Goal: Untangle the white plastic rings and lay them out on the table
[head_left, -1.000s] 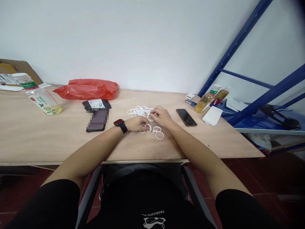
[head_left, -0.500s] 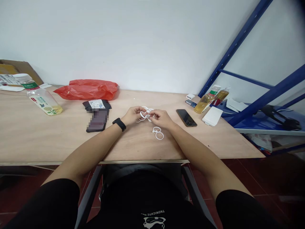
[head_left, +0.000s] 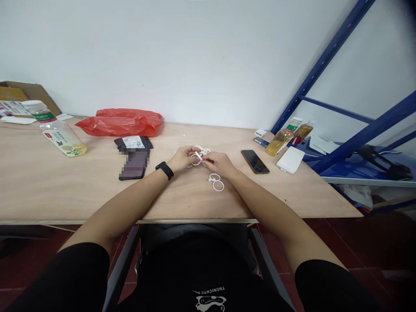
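Note:
Between my two hands is a white plastic ring, seen nearly edge-on. My left hand pinches it from the left, thumb and fingers closed. From the other side my right hand holds it in a pinch, the fingertips meeting near its lower end. More white rings lie on the table just behind the fingers, partly hidden by them. A joined pair of white rings rests on the wood in front of my right hand, touched by neither hand.
On the left are a red plastic bag, a tilted bottle and a dark package. To the right lie a phone, a white case and a bottle of yellow liquid, beside a blue metal frame.
The ring between my hands has turned from a rounder view to nearly edge-on. My fingers have shifted slightly around it; the joined pair stays on the table.

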`<action>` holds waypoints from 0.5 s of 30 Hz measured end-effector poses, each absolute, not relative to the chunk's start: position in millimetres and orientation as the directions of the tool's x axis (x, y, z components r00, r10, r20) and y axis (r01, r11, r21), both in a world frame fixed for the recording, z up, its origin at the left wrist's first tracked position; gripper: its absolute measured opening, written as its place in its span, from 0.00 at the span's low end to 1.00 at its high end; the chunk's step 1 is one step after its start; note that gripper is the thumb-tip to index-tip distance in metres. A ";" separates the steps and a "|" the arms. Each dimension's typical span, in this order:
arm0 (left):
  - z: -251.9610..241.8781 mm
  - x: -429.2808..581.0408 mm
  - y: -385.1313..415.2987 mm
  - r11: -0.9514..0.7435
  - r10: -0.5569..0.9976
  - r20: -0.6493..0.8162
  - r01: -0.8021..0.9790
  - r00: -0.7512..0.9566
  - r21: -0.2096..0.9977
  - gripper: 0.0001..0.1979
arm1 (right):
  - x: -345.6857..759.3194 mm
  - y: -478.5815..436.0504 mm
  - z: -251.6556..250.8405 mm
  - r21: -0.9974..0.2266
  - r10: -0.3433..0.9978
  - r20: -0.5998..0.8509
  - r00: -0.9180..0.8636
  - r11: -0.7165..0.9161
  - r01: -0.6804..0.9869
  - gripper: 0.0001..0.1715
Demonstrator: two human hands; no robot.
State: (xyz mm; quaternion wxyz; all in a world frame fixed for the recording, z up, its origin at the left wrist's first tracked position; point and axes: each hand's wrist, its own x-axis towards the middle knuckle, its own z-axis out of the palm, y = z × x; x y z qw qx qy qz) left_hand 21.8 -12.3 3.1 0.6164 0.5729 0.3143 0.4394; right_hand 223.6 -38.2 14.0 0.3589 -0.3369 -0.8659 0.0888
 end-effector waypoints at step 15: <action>14.2 20.3 -21.7 -0.121 0.910 0.078 0.081 0.407 0.989 0.15 | 229.5 -32.1 13.3 -0.502 0.765 0.561 -0.317 0.619 0.605 0.08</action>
